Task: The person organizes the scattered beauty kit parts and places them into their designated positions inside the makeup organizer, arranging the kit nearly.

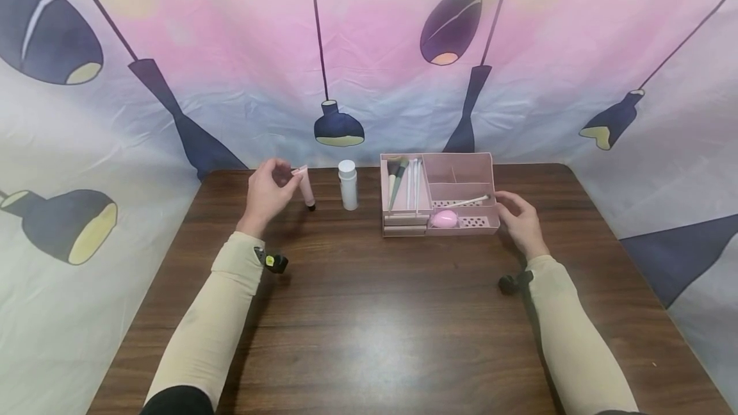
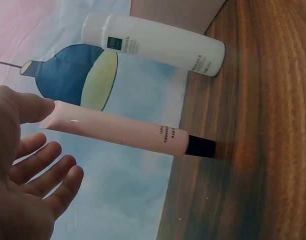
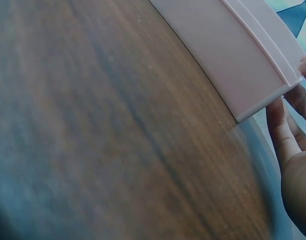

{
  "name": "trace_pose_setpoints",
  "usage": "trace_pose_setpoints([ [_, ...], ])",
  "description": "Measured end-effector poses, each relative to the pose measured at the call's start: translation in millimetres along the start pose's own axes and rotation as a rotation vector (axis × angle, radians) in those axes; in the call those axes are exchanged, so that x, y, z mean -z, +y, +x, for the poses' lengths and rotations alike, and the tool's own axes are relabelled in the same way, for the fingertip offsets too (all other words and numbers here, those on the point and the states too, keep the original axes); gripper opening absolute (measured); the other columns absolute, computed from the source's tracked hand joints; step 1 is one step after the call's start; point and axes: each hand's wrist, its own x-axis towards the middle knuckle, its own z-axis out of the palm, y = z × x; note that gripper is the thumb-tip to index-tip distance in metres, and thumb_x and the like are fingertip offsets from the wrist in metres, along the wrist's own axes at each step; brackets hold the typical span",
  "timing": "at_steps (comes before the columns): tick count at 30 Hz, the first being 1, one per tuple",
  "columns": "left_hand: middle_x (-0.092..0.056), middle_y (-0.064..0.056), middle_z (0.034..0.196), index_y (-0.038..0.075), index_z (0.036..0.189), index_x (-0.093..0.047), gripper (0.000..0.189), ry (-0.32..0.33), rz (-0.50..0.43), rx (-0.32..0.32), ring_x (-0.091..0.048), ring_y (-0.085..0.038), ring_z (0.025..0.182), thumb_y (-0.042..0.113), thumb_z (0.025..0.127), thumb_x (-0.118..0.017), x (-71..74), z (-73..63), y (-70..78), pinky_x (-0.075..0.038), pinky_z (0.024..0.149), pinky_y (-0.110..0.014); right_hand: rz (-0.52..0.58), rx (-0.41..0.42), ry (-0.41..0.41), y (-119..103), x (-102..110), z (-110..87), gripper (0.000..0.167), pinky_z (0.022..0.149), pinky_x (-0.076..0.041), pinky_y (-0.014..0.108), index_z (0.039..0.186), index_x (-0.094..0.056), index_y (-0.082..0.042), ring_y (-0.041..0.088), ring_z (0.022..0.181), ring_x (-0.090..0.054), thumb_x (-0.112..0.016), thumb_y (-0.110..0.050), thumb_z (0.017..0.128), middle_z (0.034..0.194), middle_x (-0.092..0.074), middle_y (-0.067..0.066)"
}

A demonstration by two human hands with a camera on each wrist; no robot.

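Note:
A pink squeeze tube stands on its black cap at the back of the table. My left hand pinches its flat top end between thumb and index finger, while the other fingers are spread loosely apart in the left wrist view. To the right of the tube is an upright white bottle with a white cap. My right hand touches the right side of a pink desktop organizer, its fingers fairly straight along that wall.
Makeup brushes and thin white sticks lie in the organizer's left section. A pink egg-shaped sponge and a slim brush are on its right. Behind the wooden table hangs a lamp-printed cloth.

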Motion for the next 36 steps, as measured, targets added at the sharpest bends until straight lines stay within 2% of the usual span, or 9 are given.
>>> trace_pose_setpoints([
  [2, -0.065, -0.015, 0.105, 0.004, 0.111, -0.060, 0.034, 0.000, 0.002, 0.006, -0.063, -0.032, 0.090, 0.030, 0.090, -0.067, -2.4, -0.7, -3.5, -0.050, 0.082, -0.044, -0.009, -0.002, 0.002, 0.2, -0.2, -0.1, 0.034, 0.073, -0.053, 0.014, 0.128, -0.060, -0.008, 0.004, 0.094, -0.061, -0.062, -0.019, 0.095, 0.116, -0.061, -0.002],
  [12, -0.068, -0.015, 0.103, 0.003, 0.103, -0.064, 0.022, 0.017, -0.012, -0.012, -0.065, -0.030, 0.092, 0.022, 0.092, -0.066, -13.8, -4.8, -16.2, -0.052, 0.082, -0.043, -0.025, 0.001, 0.001, 2.6, -0.3, 1.3, 0.036, 0.073, -0.053, 0.014, 0.128, -0.060, -0.009, 0.004, 0.093, -0.061, -0.063, -0.022, 0.095, 0.118, -0.061, 0.001],
  [15, -0.068, -0.015, 0.104, 0.002, 0.106, -0.063, 0.024, 0.020, -0.036, 0.004, -0.065, -0.029, 0.094, 0.022, 0.092, -0.066, -15.5, -5.4, -18.1, -0.054, 0.083, -0.043, -0.013, 0.002, 0.000, 1.6, -0.6, 1.5, 0.036, 0.073, -0.054, 0.015, 0.129, -0.060, -0.008, 0.005, 0.094, -0.062, -0.063, -0.020, 0.095, 0.119, -0.062, 0.005],
  [20, -0.067, -0.016, 0.108, 0.003, 0.119, -0.058, 0.040, 0.014, -0.118, 0.037, -0.065, -0.028, 0.099, 0.026, 0.089, -0.070, -19.3, -4.0, -17.6, -0.056, 0.085, -0.041, -0.002, 0.004, 0.001, -0.6, -1.4, 1.5, 0.037, 0.073, -0.054, 0.016, 0.129, -0.059, -0.005, 0.006, 0.095, -0.062, -0.062, -0.018, 0.095, 0.124, -0.060, 0.014],
  [26, -0.070, -0.018, 0.104, 0.003, 0.114, -0.065, 0.034, 0.047, -0.069, 0.017, -0.067, -0.031, 0.091, 0.026, 0.090, -0.070, -25.8, -3.8, -16.9, -0.055, 0.081, -0.044, 0.047, 0.004, -0.022, -2.6, -2.3, 0.2, 0.039, 0.074, -0.055, 0.018, 0.131, -0.056, -0.002, 0.008, 0.095, -0.063, -0.062, -0.016, 0.095, 0.127, -0.057, 0.023],
  [29, -0.070, -0.018, 0.103, 0.002, 0.112, -0.066, 0.031, 0.060, -0.075, 0.004, -0.068, -0.032, 0.091, 0.023, 0.090, -0.070, -26.7, -4.3, -15.5, -0.055, 0.082, -0.045, 0.059, -0.001, -0.022, -2.2, -1.9, 0.8, 0.039, 0.073, -0.056, 0.018, 0.131, -0.057, -0.002, 0.007, 0.095, -0.063, -0.063, -0.016, 0.095, 0.125, -0.059, 0.019],
  [33, -0.071, -0.018, 0.100, 0.002, 0.111, -0.067, 0.031, 0.083, -0.079, -0.026, -0.068, -0.031, 0.088, 0.023, 0.089, -0.071, -25.4, -1.5, -9.3, -0.055, 0.079, -0.045, 0.044, -0.013, -0.004, -0.7, -1.1, 2.0, 0.037, 0.072, -0.056, 0.018, 0.129, -0.059, -0.005, 0.007, 0.094, -0.063, -0.064, -0.017, 0.095, 0.119, -0.062, 0.008],
  [36, -0.071, -0.018, 0.096, 0.001, 0.110, -0.068, 0.031, 0.115, -0.072, -0.074, -0.068, -0.030, 0.082, 0.023, 0.089, -0.071, -22.8, 2.8, -0.4, -0.055, 0.075, -0.044, 0.029, -0.009, 0.003, 0.4, -0.3, 2.4, 0.035, 0.073, -0.055, 0.017, 0.128, -0.060, -0.006, 0.007, 0.095, -0.062, -0.063, -0.017, 0.095, 0.118, -0.063, 0.006],
])
